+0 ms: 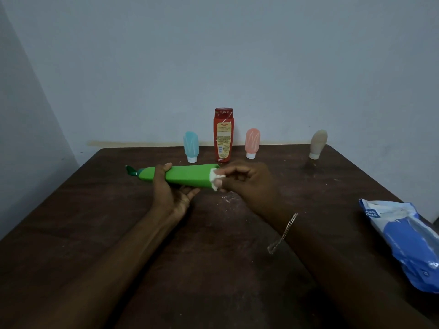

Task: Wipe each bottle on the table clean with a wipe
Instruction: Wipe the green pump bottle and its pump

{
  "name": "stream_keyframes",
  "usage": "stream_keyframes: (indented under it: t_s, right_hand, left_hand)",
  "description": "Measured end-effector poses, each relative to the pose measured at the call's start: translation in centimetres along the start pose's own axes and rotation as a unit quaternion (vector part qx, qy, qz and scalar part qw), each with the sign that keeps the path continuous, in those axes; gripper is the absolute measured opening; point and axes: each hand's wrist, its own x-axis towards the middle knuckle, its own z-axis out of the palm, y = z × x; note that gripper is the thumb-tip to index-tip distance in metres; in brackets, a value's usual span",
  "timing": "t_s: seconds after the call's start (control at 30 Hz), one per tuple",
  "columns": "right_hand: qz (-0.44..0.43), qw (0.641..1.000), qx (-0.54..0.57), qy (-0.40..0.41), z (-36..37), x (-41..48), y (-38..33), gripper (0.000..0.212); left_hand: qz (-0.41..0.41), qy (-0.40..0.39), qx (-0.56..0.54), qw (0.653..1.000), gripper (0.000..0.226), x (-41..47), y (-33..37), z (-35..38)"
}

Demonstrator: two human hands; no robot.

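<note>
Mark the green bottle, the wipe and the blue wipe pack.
green bottle [187, 177]: head view, middle of its green body.
wipe [213, 178]: head view, white wad at the bottle's flat end.
blue wipe pack [408, 243]: head view, blue front panel.

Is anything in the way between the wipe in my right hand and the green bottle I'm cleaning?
Nothing visible is. The wipe pinched in the right hand already touches the green bottle at its flat end, while the left hand holds that bottle sideways around its middle.
</note>
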Motion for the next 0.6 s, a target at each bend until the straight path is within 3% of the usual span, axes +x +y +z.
stream_keyframes:
  t_s: [0.07, 0.13, 0.23, 0.3, 0.43, 0.6]
  right_hand:
    - [-0.009, 0.988, -0.13, -0.083, -0.8, -0.1, 0.3, 0.017]
    - [-0.017, 0.971, -0.227, -0.074, -1.7, 0.0, 0.7, 0.014]
    - [-0.044, 0.991, -0.121, 0.041, -1.6, 0.1, 0.4, 0.017]
    - [-0.054, 0.996, -0.063, 0.041, -1.0, 0.1, 0.0, 0.019]
    - [-0.138, 0.957, -0.252, -0.043, -0.8, -0.2, 0.6, 0.016]
    - [-0.15, 0.923, -0.338, -0.104, -2.0, 0.3, 1.7, 0.016]
  left_hand:
    - [0.007, 0.004, -0.006, 1.0, 0.024, 0.1, 0.5, -0.4]
    - [0.007, 0.0, -0.005, 1.0, 0.025, 0.1, 0.7, -0.6]
    - [-0.009, -0.009, 0.006, 1.0, 0.025, 0.1, 0.2, -0.4]
    - [-0.018, -0.014, 0.015, 1.0, 0.027, 0.0, -0.1, -0.4]
    - [-0.031, -0.009, 0.024, 0.999, 0.041, 0.3, 0.1, -1.0]
    - [-0.008, -0.014, 0.076, 0.997, 0.046, 0.2, 0.6, -0.9]
